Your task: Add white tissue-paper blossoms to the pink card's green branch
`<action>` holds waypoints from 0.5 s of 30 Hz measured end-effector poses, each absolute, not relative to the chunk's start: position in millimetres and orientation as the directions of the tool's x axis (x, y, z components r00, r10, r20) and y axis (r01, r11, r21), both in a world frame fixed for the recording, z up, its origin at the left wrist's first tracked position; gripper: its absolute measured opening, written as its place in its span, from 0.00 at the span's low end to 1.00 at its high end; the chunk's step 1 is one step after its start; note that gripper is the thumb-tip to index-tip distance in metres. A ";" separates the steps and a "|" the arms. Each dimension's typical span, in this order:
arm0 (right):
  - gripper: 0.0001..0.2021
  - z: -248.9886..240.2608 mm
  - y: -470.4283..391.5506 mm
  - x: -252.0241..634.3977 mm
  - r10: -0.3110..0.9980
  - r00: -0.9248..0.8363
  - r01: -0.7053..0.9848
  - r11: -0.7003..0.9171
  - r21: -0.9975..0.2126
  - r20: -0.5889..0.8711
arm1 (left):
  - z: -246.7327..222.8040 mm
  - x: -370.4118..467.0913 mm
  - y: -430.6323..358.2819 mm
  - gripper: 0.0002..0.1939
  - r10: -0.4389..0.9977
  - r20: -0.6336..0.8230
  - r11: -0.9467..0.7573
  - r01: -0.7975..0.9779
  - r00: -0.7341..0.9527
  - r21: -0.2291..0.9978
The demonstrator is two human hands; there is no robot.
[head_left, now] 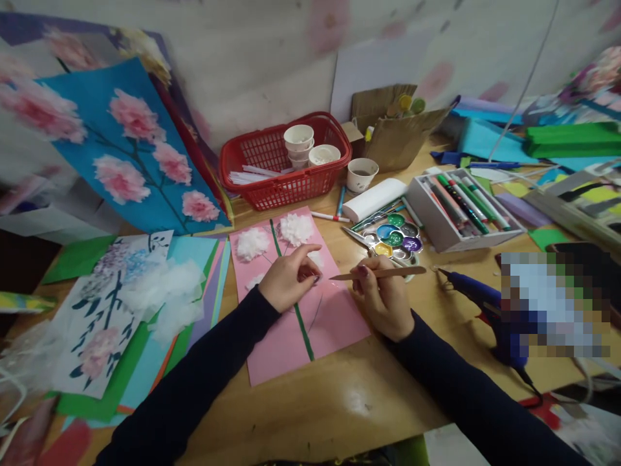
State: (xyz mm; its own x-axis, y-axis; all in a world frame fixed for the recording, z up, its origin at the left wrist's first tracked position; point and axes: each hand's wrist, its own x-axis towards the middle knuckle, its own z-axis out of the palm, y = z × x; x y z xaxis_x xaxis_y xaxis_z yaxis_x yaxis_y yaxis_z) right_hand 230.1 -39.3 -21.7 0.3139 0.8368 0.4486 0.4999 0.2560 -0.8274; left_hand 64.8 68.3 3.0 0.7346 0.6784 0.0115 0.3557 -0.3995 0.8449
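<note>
A sheet of pink paper (272, 356) lies on the table before me, with a painted green stem (301, 327) and thin pencil lines. Fluffy white flowers (297, 230) sit on its upper part. Over the middle of the sheet, my left hand (288, 278) is curled with thumb and fingers together; what they hold, if anything, is hidden. A white tuft (315, 258) shows just behind those fingers. My right hand (388, 304) grips a flat, pointed wooden stick (400, 272), its tip directed left toward my left fingertips.
Behind the sheet stands a red basket (286, 189) with paper cups. To the right are a paint palette (395, 238), a box of markers (439, 236) and a blue glue gun (478, 291). White fluff (167, 291) covers papers at left, below a blue flower picture (111, 142).
</note>
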 end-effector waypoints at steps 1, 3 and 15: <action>0.08 -27.1 -37.9 229.4 0.838 0.301 0.514 0.258 -0.818 0.454 | 0.1 64.9 69.0 0.25 0.676 0.010 -0.399 0.354 0.737 0.846; 0.07 -33.9 -36.8 228.7 0.841 0.295 0.531 0.250 -0.809 0.454 | -4.8 64.6 69.3 0.25 0.674 0.015 -0.393 0.341 0.739 0.854; 0.07 -31.2 -32.1 228.6 0.869 0.124 0.657 0.289 -0.696 0.478 | -13.4 62.0 71.3 0.25 0.660 0.042 -0.423 0.325 0.750 0.846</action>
State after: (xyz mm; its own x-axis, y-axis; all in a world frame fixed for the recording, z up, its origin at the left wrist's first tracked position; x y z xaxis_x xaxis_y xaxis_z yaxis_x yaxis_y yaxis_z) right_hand 228.6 -32.1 -31.2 0.1245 0.8693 0.4783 0.6571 0.2890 -0.6962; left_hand 62.0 71.3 -13.4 0.7504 0.6596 0.0421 0.3248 -0.4235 0.8457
